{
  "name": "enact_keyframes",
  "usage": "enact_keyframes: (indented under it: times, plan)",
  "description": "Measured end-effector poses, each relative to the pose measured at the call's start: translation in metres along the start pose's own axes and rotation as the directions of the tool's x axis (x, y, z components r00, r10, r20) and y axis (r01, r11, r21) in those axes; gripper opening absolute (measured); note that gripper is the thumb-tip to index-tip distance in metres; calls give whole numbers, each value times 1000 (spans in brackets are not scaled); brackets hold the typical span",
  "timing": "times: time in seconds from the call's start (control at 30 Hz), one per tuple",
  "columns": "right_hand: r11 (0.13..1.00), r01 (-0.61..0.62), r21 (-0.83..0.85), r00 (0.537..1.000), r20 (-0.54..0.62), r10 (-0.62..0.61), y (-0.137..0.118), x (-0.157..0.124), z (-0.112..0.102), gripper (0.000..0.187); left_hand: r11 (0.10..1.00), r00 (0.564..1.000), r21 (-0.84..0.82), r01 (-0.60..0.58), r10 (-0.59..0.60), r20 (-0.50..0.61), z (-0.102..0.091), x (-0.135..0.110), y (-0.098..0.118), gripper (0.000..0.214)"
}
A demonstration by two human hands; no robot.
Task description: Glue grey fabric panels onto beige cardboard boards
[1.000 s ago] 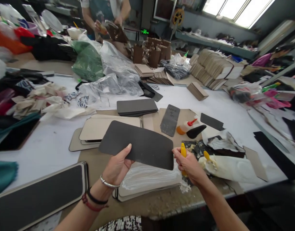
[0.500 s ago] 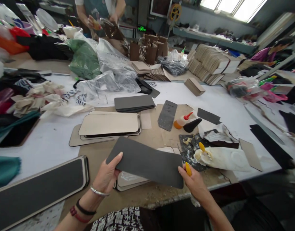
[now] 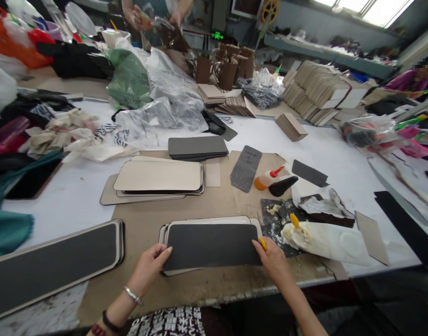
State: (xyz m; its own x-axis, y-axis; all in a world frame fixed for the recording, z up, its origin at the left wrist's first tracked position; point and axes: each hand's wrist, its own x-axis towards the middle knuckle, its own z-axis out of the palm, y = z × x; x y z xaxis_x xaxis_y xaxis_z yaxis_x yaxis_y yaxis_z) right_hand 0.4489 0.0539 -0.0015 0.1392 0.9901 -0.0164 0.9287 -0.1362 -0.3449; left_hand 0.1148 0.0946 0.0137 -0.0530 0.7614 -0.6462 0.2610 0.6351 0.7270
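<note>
1. In the head view, I see the dark panel (image 3: 212,247) over pale boards (image 3: 258,225), near the tabletop's (image 3: 130,298) front edge; whether it lies fully flat, I cannot tell.
2. The left hand (image 3: 148,267) has its fingers closed on the panel's left end.
3. The right hand (image 3: 274,261) pinches the right end, and in its fingers is also a yellow handle (image 3: 262,243).
4. Beyond the panel is a red-tipped bottle (image 3: 266,178).
</note>
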Motion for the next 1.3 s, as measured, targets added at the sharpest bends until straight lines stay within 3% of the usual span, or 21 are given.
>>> enact_keyframes:
  times: [0.17, 0.37, 0.83, 1.3]
  plan:
    - [996, 10, -83, 997, 79, -4, 9, 21, 9, 37, 964, 986, 254, -74, 109, -130, 8, 13, -7, 37]
    - [991, 8, -133, 990, 142, 12, 19, 25, 21, 34, 940, 977, 333, -70, 133, -170, 12, 14, -10, 33]
    - [999, -33, -30, 973, 228, 39, 19, 31, 21, 34, 940, 965, 335, -61, 142, -222, 15, 11, -4, 22]
    - [975, -28, -219, 967, 241, 82, 5, 31, 17, 30, 940, 965, 328, -92, 165, -203, 9, 10, -12, 26]
